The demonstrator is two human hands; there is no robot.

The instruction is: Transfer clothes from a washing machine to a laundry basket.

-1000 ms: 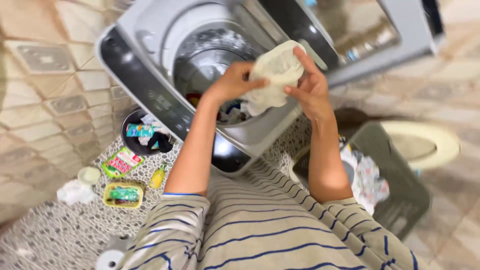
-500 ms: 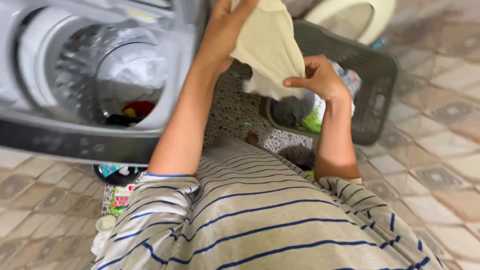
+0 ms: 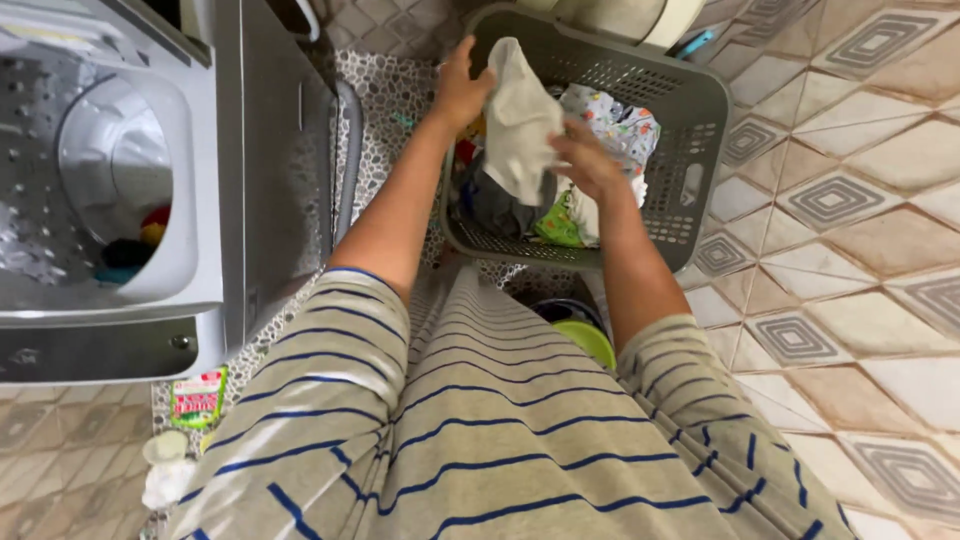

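Note:
My left hand [image 3: 462, 92] grips the top of a cream-white cloth [image 3: 518, 120], which hangs down over a grey plastic laundry basket [image 3: 690, 130]. My right hand [image 3: 585, 160] holds the cloth's lower right edge. Beneath the cloth, the basket holds a dark grey garment [image 3: 495, 210], a green one [image 3: 558, 228] and a patterned white piece [image 3: 615, 125]. Both arms reach forward out of my striped short sleeves.
A top-loading washing machine [image 3: 150, 300] stands open at the left with coloured clothes in its drum [image 3: 130, 245]. A grey hose [image 3: 348, 150] runs beside it. A green packet [image 3: 197, 398] and a small cup [image 3: 163, 446] lie on the pebble floor. A green bowl [image 3: 585, 340] sits below the basket.
The view swung right from the washer to the basket. Both hands carried the cream cloth away from the drum and now hold it over the basket.

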